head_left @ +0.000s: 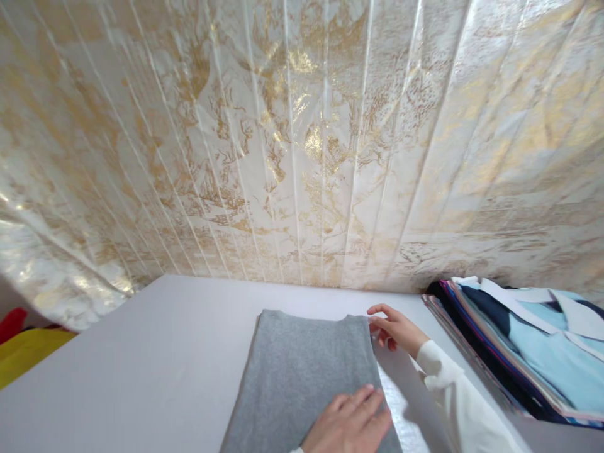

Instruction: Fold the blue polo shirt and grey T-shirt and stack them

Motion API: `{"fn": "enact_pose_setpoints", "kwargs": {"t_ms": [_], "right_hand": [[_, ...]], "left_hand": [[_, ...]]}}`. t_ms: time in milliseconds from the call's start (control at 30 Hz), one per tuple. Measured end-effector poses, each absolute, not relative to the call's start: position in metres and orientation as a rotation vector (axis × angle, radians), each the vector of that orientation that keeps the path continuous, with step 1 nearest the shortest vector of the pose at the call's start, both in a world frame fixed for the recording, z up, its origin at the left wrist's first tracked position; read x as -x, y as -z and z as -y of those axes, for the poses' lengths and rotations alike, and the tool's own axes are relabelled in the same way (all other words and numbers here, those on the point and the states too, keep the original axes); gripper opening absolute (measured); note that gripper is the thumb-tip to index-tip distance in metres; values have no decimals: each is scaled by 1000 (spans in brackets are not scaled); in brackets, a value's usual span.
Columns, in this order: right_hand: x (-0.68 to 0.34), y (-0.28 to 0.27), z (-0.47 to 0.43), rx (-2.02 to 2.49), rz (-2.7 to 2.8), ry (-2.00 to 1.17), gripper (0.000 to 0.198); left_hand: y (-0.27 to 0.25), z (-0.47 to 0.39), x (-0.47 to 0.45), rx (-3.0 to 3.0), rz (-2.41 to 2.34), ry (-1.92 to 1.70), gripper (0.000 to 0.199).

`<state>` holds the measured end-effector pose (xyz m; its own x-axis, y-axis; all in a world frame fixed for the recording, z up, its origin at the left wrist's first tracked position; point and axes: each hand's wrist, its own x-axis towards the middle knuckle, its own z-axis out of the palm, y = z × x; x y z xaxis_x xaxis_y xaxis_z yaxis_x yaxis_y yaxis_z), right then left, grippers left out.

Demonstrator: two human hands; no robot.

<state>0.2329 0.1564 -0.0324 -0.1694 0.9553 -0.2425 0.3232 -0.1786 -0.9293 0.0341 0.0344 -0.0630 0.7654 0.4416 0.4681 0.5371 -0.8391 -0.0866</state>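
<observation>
A grey T-shirt [302, 358], folded into a long rectangle, lies on the white table with its neckline at the far end. Resting flat on its lower right part is my left hand [352, 421], fingers stretched out. My right hand [396, 330] is at the shirt's far right corner, thumb and finger closed on the edge there and the other fingers curled. Along the shirt's right side shows a shiny silvery strip [401, 409]; I cannot make out what it is.
To the right stands a stack of folded clothes [542, 340], a light blue collared one on top. A patterned gold and white sheet [302, 157] hangs behind the table [141, 365]. Yellow and red cloth [33, 352] lies beyond the table's left edge.
</observation>
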Motion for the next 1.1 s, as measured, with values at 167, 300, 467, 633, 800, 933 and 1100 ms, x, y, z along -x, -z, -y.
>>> {"fn": "enact_pose_setpoints", "kwargs": {"t_ms": [167,300,467,633,800,933,1100], "right_hand": [[-234,32,-153,1358,1562,-1445,52],[-230,34,-154,1311,1617,-1456,55],[-229,30,-154,1266,1640,-1426,57],[-227,30,-158,1307,1646,-1345,34],[-224,32,-161,1422,1633,-1185,10],[-224,29,-159,1515,1639,-1101,11],[-233,16,-153,1618,1588,-1161,21]], "left_hand": [[49,-32,-60,2846,895,600,14],[36,-44,-74,2930,747,488,11],[25,-55,-63,2939,711,406,13],[30,-53,-55,3021,714,575,9],[39,-53,-55,3151,640,803,11],[42,-52,-55,3149,692,745,12],[27,-50,-49,3217,954,949,23]]}}
